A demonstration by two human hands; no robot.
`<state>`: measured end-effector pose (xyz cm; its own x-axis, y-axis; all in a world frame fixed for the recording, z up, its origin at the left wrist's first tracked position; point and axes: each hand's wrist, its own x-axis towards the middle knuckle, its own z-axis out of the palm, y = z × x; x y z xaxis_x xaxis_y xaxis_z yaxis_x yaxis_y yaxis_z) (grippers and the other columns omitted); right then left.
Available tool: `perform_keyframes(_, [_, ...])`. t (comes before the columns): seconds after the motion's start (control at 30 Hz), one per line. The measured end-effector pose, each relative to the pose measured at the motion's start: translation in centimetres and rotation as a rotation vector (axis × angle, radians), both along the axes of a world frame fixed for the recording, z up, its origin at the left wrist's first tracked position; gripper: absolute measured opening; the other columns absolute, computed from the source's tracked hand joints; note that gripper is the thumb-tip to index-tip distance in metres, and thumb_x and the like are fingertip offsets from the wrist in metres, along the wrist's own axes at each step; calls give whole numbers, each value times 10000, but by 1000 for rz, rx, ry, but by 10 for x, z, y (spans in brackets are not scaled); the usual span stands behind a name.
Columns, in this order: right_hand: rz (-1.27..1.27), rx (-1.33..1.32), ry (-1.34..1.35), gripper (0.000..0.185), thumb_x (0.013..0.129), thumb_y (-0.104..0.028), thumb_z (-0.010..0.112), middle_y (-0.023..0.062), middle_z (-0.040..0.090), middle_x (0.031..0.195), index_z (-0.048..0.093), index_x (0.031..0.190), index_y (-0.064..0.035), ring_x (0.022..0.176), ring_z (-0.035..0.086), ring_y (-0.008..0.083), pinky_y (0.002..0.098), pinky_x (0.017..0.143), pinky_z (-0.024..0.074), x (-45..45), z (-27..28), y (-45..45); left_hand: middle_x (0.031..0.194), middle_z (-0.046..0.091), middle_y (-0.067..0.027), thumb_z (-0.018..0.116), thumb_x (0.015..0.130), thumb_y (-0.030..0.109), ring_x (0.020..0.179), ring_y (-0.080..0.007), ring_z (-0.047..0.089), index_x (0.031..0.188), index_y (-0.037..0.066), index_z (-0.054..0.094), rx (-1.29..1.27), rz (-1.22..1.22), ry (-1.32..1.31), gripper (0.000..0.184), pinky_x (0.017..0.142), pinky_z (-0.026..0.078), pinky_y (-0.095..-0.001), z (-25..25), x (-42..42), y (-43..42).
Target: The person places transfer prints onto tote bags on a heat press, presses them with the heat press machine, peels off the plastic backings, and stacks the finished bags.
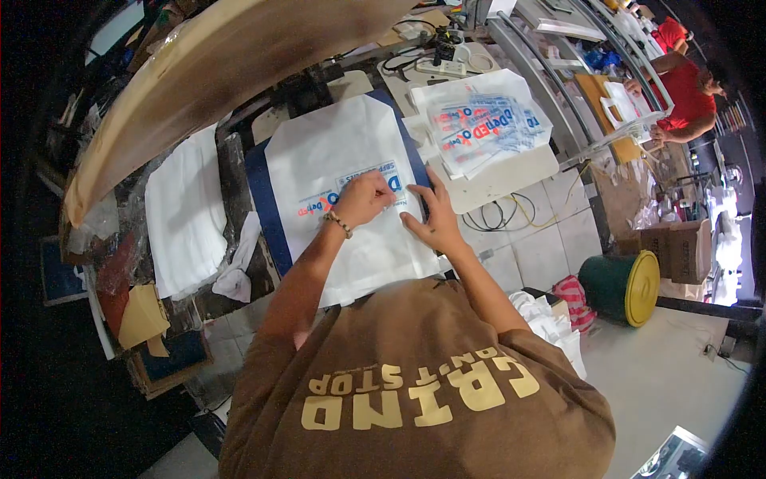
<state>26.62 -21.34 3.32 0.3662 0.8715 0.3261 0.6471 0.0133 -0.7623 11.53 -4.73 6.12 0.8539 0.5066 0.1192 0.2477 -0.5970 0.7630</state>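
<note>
A white fabric bag (328, 149) lies flat over a dark blue board (263, 198), with a blue and red print on its face. My left hand (367, 198), a beaded bracelet at its wrist, rests on the print. Its fingers are curled together, and whatever they pinch is hidden. Just right of it, my right hand (436, 217) touches the bag near its right edge, thumb and fingers spread apart. Beside the board, a pile of printed white bags (483, 120) overlaps on a light tabletop (511, 170).
Plain white sheets (185, 215) lie on the left. A large curved tan panel (231, 76) spans the upper left. Cables and a power strip (441, 68) sit at the back. On the right are a green bin (610, 289) and a person in red (688, 94) at a metal frame.
</note>
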Motion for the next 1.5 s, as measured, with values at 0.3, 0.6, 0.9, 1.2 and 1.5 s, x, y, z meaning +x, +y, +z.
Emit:
perform_keyframes(0.3, [-4,23,-10,544,792,-288,792,296,337,1556,615,1277,-114,1396,393,473,505,1120,380,1,-5,2,944,651,-120,804,804,157,928,-299,652,938,27,742,135,-66,-26,197,838,520,-379,11,-9,-1])
perform_keyframes(0.6, [-12,-10,-68,626,801,-277,798,277,326,1567,589,1373,-133,1412,387,448,481,1136,374,0,1,4,1142,603,-96,736,851,151,1101,-288,580,1206,129,713,495,227,-43,356,936,467,-448,3,15,13])
perform_keyframes(0.9, [60,-104,-30,563,890,-275,667,295,383,1513,566,1427,-140,1365,417,476,483,1153,353,23,15,32,1079,612,-86,731,841,143,1082,-284,589,1067,118,738,387,87,-14,228,909,454,-433,6,35,32])
perform_keyframes(1.2, [77,-37,78,421,991,-211,512,312,427,1469,577,1403,-149,1333,467,471,474,1101,417,30,-4,55,925,653,-44,720,805,73,959,-263,626,883,89,754,574,105,-159,87,811,474,-404,1,26,22])
perform_keyframes(1.5, [65,-55,129,403,992,-228,509,270,481,1410,565,1385,-161,1275,519,446,474,1054,454,30,-4,56,909,666,-1,728,771,87,880,-216,640,806,113,722,716,132,-207,44,753,494,-391,-4,-11,-7])
